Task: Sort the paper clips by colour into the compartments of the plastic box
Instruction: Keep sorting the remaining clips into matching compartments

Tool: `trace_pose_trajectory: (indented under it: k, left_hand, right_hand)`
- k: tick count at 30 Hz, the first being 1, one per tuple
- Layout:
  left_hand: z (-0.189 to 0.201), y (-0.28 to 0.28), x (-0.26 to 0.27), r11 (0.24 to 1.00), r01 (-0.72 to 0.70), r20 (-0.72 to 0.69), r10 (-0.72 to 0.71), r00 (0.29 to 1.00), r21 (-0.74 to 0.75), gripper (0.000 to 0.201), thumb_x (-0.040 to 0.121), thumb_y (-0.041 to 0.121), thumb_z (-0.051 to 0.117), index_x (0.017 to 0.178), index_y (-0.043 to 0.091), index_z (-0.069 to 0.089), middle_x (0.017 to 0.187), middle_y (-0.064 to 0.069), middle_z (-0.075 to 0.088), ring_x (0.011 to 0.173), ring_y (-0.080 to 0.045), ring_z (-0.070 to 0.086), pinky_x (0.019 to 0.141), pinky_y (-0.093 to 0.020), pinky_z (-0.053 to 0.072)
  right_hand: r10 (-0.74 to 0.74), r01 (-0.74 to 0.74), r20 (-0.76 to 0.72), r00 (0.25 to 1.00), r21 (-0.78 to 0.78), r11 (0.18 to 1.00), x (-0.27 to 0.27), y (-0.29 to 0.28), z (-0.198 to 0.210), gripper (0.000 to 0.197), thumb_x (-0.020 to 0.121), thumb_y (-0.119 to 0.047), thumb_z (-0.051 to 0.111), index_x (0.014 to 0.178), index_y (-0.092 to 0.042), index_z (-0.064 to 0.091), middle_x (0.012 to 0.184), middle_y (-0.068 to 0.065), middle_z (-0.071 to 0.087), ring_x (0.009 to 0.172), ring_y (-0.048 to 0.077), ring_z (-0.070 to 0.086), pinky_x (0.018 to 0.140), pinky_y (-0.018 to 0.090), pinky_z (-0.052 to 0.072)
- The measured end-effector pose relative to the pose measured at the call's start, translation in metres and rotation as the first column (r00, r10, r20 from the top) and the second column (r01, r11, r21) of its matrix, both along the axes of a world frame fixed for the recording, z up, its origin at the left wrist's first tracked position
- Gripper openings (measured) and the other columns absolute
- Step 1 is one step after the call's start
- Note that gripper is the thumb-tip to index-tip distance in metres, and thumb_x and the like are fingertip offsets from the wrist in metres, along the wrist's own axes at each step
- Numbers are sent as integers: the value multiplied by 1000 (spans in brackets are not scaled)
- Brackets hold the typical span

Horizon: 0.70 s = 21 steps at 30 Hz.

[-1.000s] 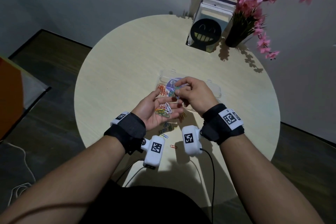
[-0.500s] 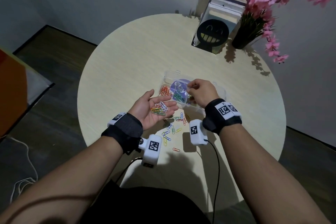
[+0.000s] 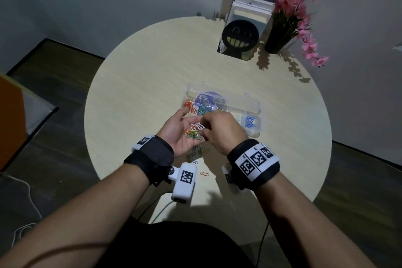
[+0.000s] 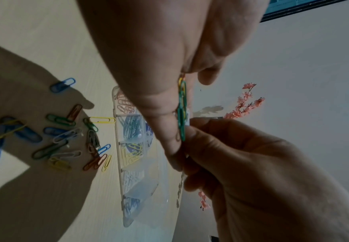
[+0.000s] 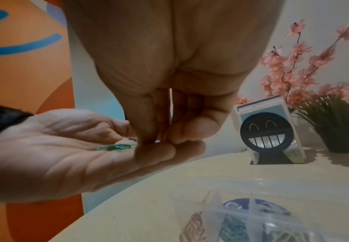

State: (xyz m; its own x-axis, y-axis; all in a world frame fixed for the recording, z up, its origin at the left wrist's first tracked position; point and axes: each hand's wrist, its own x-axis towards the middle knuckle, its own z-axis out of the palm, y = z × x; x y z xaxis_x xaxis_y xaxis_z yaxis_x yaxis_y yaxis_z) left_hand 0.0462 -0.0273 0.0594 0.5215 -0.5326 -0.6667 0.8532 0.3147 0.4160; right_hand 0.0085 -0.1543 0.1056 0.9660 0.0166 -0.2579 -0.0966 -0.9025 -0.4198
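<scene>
Coloured paper clips [image 3: 194, 132] sit in a small heap on the left hand [image 3: 178, 131], which is palm up, fingers relaxed and nearly straight, held just above the round pale wood table [image 3: 134, 93]. And the right hand [image 3: 219, 130] is right on top of that heap, fingers curled down, thumb and fingertips [image 5: 146, 144] pressed together at the palm. Whether they actually have a clip pinched, the views don't settle. From the left wrist, a green clip [image 4: 182, 111] stands on edge against the left fingers, with the right fingertips touching its far end.

Clear plastic box [image 3: 254, 106] lies open on the table just beyond both hands, lid folded back. Orange clips [image 3: 188, 105] fill its leftmost compartment, green ones [image 3: 203, 110] the next, blue ones [image 3: 250, 121] one at the right end.

Under the hands, loose clips [image 4: 65, 131] of mixed colours are scattered on the tabletop, and one orange clip [image 3: 204, 174] lies apart, near the wrist cameras. At the far edge stand books behind a black smiling-face bookend [image 3: 240, 35] and a dark pot of pink flowers [image 3: 280, 37].
</scene>
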Motion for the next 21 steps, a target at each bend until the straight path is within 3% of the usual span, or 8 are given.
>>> trace_pose_trajectory:
  k: [3, 8, 14, 19, 21]
  left_hand:
    - [-1, -2, -3, 1000, 2, -3, -2, 1000, 13, 64, 96, 47, 34, 133, -4, 47, 123, -20, 52, 83, -29, 56, 83, -41, 49]
    - [2, -8, -8, 999, 51, 37, -51, 998, -4, 55, 97, 43, 31, 110, -2, 60, 94, -18, 65, 78, -29, 62, 79, -39, 53]
    - [4, -17, -12, 998, 60, 16, -61, 998, 6, 56, 97, 44, 31, 114, -2, 58, 99, -20, 61, 82, -29, 57, 79, -38, 52]
    - [5, -22, -12, 998, 55, -6, -55, 998, -41, 59, 97, 42, 33, 120, -8, 55, 109, -26, 64, 98, -32, 54, 84, -44, 53]
    - [5, -24, -11, 997, 48, -17, -49, 999, -59, 56, 97, 41, 34, 114, -7, 58, 101, -27, 66, 93, -31, 53, 83, -46, 53]
  right_hand:
    - [-11, 11, 14, 1000, 7, 1000, -6, -2, -1, 11, 83, -15, 63, 93, -12, 63, 96, 8, 65, 90, 24, 59, 66, 25, 35]
    - [-79, 76, 53, 995, 61, 995, -14, -9, -5, 17, 82, -9, 57, 96, -15, 64, 92, 6, 66, 83, 24, 60, 65, 28, 44]
    - [-79, 73, 71, 994, 75, 994, -22, -18, -11, 9, 80, -9, 57, 86, -15, 61, 87, 6, 65, 81, 25, 58, 67, 34, 47]
    - [-216, 197, 41, 976, 266, 944, -22, -40, -12, 9, 77, -11, 60, 83, -18, 63, 71, -1, 62, 70, 19, 56, 63, 28, 43]
    - [-283, 256, 13, 959, 387, 886, -20, -48, -12, 12, 76, -10, 63, 76, -22, 61, 65, -3, 60, 65, 19, 59, 63, 30, 46]
